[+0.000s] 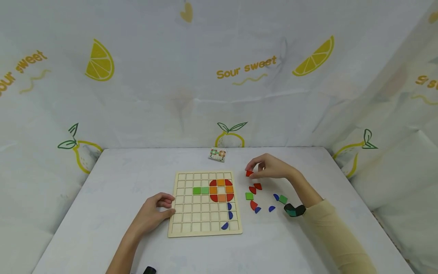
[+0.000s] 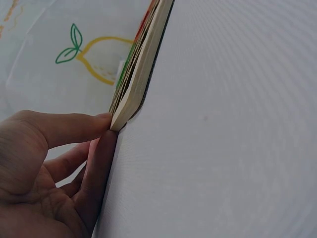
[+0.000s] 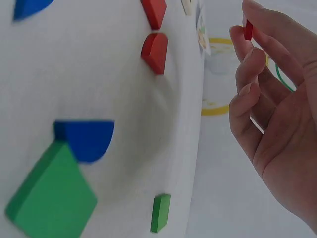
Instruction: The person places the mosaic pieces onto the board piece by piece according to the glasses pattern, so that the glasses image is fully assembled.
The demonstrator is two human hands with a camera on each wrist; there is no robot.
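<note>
A square wooden grid board (image 1: 191,217) lies on the table. Against its left edge rest the thumb and fingertips of my left hand (image 1: 154,207). In the left wrist view, the thumb tip touches the corner of the board's edge (image 2: 136,94). My right hand (image 1: 270,166) is raised beyond the board's right side, pinching a small red piece (image 1: 249,173) between thumb and fingertips. That red piece (image 3: 248,29) appears edge-on in the right wrist view. On the board, red quarter-round and orange square pieces (image 1: 220,182) form a ring, with two green squares (image 1: 200,190) to its left.
Three blue half-rounds (image 1: 224,226) sit on the board's lower right. Loose red pieces (image 1: 253,205), green squares (image 1: 249,196) and blue half-rounds (image 1: 272,208) lie right of it. A small pattern card (image 1: 217,154) lies behind the board, near the white patterned backdrop (image 1: 164,106).
</note>
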